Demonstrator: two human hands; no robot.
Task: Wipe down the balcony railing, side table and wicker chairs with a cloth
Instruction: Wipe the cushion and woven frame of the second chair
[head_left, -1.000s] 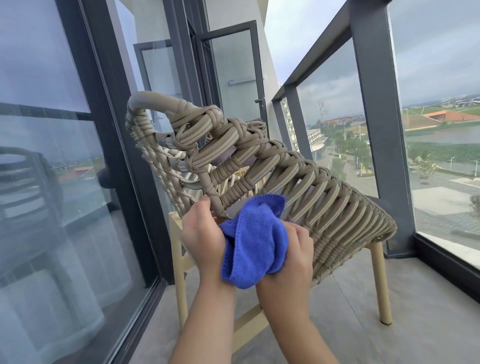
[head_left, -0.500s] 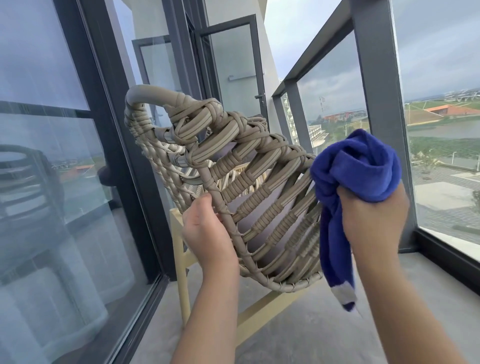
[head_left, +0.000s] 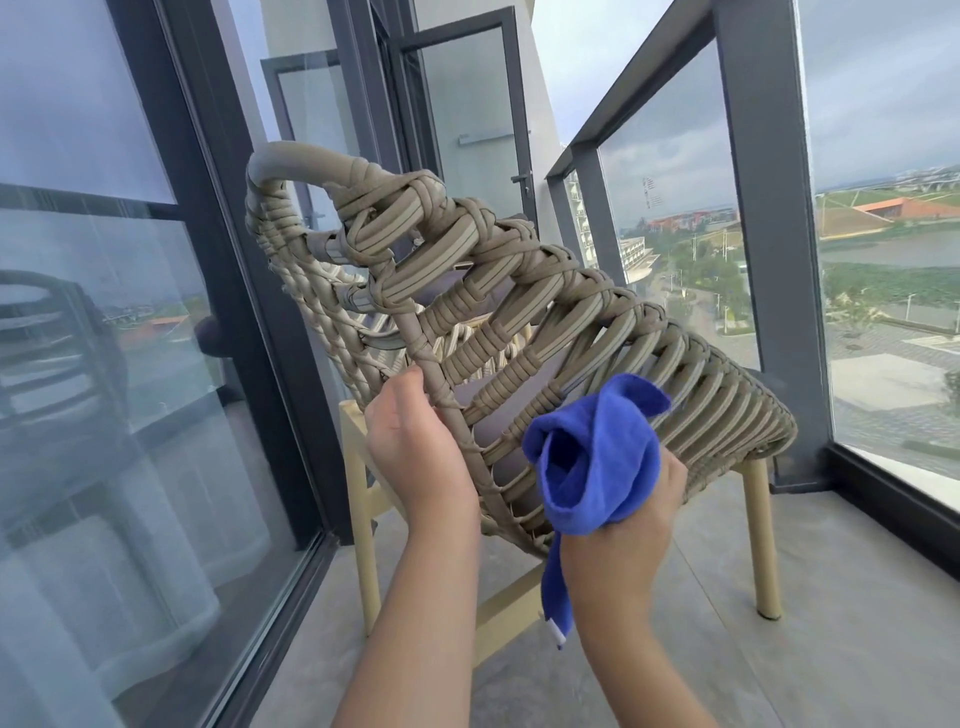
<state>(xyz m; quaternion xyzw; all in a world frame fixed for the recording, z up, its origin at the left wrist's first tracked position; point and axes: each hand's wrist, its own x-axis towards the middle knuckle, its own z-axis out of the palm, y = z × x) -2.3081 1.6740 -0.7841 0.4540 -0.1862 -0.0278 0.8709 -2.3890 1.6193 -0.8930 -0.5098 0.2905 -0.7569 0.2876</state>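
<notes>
Glass door (head_left: 98, 364): far left, dark frame, faint reflection of a chair in the pane.
Floor (head_left: 857, 639): grey, under the chair and along the foot of the door.
Chair (head_left: 519, 312): woven wicker shell in tan cord, tilted, its rounded top edge up at the left, its woven side sloping down to the right; pale yellow legs below, one at the left by the door, one at the right near the railing post; grey cushion visible through the gaps in the weave.
Left hand (head_left: 415, 447): fingers curled round a cord-wrapped rod of the chair frame, thumb side up, gripping it at the lower left of the shell; forearm rising from the bottom edge.
Cloth (head_left: 592, 457): blue, bunched into a loose roll, pressed against the lower weave of the chair just right of the left hand; one tail hanging down past the wrist, with a small white tag at its tip.
Right hand (head_left: 628, 519): clamped on the cloth, fingers wrapped under the bundle, knuckles close to the lower rim of the chair; forearm coming up from the bottom right.
Open window (head_left: 467, 119): behind the chair, dark frame, swung outward beside a pale wall.
Railing (head_left: 763, 208): dark grey top rail and thick post at the right, glass panels between, just behind the low end of the chair.
View beyond: roads, trees, low buildings, water, cloudy sky.
</notes>
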